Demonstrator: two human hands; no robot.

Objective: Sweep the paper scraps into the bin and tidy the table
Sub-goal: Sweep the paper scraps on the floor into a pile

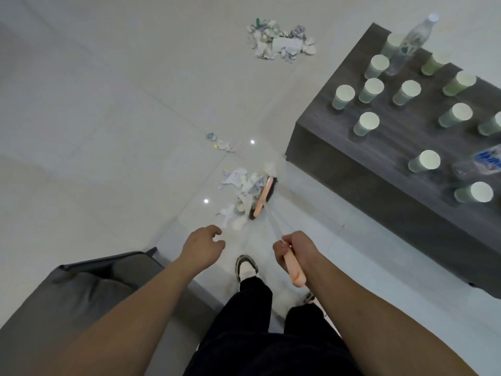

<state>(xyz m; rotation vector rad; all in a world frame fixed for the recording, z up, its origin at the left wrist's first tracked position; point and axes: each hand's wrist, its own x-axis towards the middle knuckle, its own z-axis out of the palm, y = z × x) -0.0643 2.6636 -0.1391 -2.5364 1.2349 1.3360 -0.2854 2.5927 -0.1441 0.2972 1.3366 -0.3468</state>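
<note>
My right hand [294,251] grips the pink handle of a broom. The broom head [262,198] rests on the white tiled floor, pressed against a small heap of paper scraps [241,189] on its left side. A bigger pile of scraps [280,43] lies farther off on the floor. A few stray scraps [221,142] sit between the two heaps. My left hand [203,246] hangs free with loosely curled fingers and holds nothing. No bin is in view.
A dark wooden table [339,147] stands at the right, carrying several upside-down paper cups [343,96], an upright plastic bottle [412,42] and a lying bottle [485,161]. A grey sofa [67,289] fills the lower left. My shoe [246,267] is on the floor.
</note>
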